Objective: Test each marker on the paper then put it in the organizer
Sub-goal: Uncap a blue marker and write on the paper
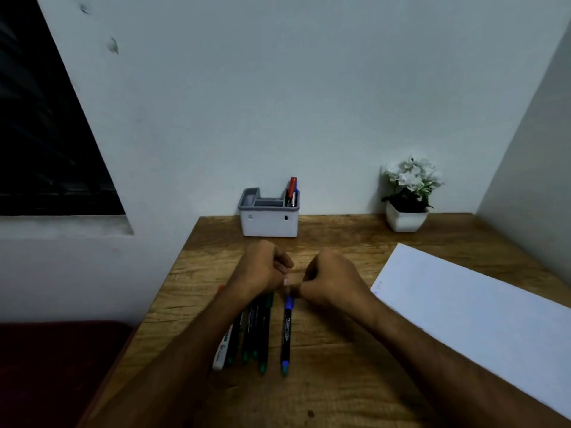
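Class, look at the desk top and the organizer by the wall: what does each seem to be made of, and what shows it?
Desk top: wood or a wood-look laminate, matt brown with visible grain lines. Organizer: probably moulded plastic, smooth white body with a grey insert and rounded corners.

bare desk (336, 239) lies open between the hands and the organizer (269, 222); a flowerpot (405, 220) flanks right.

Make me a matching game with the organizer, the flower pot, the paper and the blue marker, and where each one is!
Things:
1. organizer
2. flower pot
3. paper
4. blue marker

Places:
A. back right corner of the table
B. right side of the table
C. lying just below the two hands
D. against the wall, middle back

Pairs: 1-D, 2-A, 3-B, 4-C
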Motion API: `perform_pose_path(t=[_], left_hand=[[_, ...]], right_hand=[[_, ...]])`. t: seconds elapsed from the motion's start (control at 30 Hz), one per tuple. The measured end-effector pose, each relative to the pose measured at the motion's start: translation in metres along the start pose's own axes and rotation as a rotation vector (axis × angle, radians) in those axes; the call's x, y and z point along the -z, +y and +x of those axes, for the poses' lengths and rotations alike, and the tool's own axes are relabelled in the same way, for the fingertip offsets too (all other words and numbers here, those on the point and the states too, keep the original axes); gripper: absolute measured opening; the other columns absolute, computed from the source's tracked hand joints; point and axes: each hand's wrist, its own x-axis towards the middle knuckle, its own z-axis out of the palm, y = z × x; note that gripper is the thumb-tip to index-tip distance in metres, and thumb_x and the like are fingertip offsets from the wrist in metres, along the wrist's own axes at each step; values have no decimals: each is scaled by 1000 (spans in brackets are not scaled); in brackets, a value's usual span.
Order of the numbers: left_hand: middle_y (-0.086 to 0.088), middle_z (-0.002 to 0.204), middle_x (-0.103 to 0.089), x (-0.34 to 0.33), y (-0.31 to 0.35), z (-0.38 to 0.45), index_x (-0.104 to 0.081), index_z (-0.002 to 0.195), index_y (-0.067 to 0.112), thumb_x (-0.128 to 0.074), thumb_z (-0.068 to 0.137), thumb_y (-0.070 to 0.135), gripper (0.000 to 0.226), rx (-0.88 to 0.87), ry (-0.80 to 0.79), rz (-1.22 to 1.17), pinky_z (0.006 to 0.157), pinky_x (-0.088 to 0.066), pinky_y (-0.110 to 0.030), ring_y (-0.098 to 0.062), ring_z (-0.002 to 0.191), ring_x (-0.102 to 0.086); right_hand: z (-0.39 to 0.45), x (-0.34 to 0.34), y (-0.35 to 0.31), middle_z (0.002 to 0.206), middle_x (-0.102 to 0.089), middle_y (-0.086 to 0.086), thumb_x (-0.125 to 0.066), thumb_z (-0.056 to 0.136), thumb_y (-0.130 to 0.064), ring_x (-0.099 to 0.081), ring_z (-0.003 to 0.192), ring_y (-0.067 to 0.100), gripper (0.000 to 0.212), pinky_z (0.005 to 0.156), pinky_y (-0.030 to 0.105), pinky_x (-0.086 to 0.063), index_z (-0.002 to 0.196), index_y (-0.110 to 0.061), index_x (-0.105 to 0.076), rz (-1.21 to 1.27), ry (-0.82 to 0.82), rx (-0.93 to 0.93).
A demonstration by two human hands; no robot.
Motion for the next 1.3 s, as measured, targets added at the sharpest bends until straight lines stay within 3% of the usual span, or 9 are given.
perform_pose_path(t=[0.2, 0.4, 0.57, 0.73, 0.83, 1.0, 1.17, 1.23, 1.3], left_hand=[[1, 89, -75, -7, -2, -9, -76, 99, 13, -85, 67, 0, 36, -62, -8, 44, 83, -59, -33, -7, 80, -70], [7, 104, -73, -8, 11, -16, -75, 107, 21, -76, 74, 1, 39, -254, 36, 124, 88, -54, -24, -2, 92, -65], [9, 87, -70, -18, 30, -9, -73, 93, 22, -80, 77, 14, 19, -405, 111, 125, 80, -56, -32, -2, 83, -63], [4, 89, -74, -28, 50, 3, -78, 99, 19, -75, 82, 15, 17, -541, 77, 87, 77, -55, -30, -6, 81, -65], [3, 84, -76, -39, 55, 12, -80, 95, 18, -76, 80, 12, 16, -593, 111, 70, 74, -57, -34, -6, 77, -69], [-2, 96, -76, -20, 38, 46, -78, 102, 14, -80, 78, 13, 24, -362, 331, 33, 87, -52, -25, -10, 89, -68], [5, 99, -76, -34, 51, 55, -77, 103, 22, -80, 78, 30, 27, -300, 191, 162, 84, -55, -26, -4, 87, -65], [7, 97, -75, -55, 57, 53, -77, 102, 24, -77, 76, 39, 30, -281, 186, 181, 80, -58, -32, -6, 88, -66], [5, 94, -75, -70, 59, 52, -78, 99, 23, -76, 75, 39, 29, -282, 190, 177, 75, -59, -35, -7, 84, -66]], right_hand=[[-24, -9, -5, 73, -55, -5, -83, 74, -43, -55, 70, 11, 38, 54, 27, -43, 71, -24, -50, -124, -70, 37], [-16, 6, 10, 80, -69, 0, -80, 77, -39, -66, 78, 14, 24, 67, 33, -57, 85, -16, -74, -2, 33, -38], [-19, 26, 37, 75, -71, -4, -75, 89, -31, -68, 74, 12, 14, 68, 35, -58, 90, -18, -79, 144, 134, 13], [-20, 39, 66, 58, -64, -18, -76, 89, -20, -63, 60, 0, 10, 56, 11, -39, 89, -15, -84, 230, 279, 70], [-18, 45, 78, 46, -59, -22, -78, 90, -18, -61, 52, -7, 14, 52, 10, -41, 78, -12, -84, 277, 281, 99], [-18, 68, 112, 55, -71, -1, -78, 90, -29, -56, 46, 6, 30, 47, 18, -40, 65, -12, -79, 368, 260, -17], [-20, 79, 133, 74, -76, 13, -70, 96, -9, -63, 56, 20, 9, 53, 31, -54, 91, -6, -77, 688, 263, -84], [-20, 79, 131, 86, -77, 20, -65, 97, 1, -69, 63, 25, 18, 55, 31, -59, 110, -11, -71, 873, 244, -97], [-20, 77, 133, 91, -76, 23, -59, 100, 4, -73, 67, 30, 25, 58, 33, -61, 115, -11, -70, 949, 227, -79]])
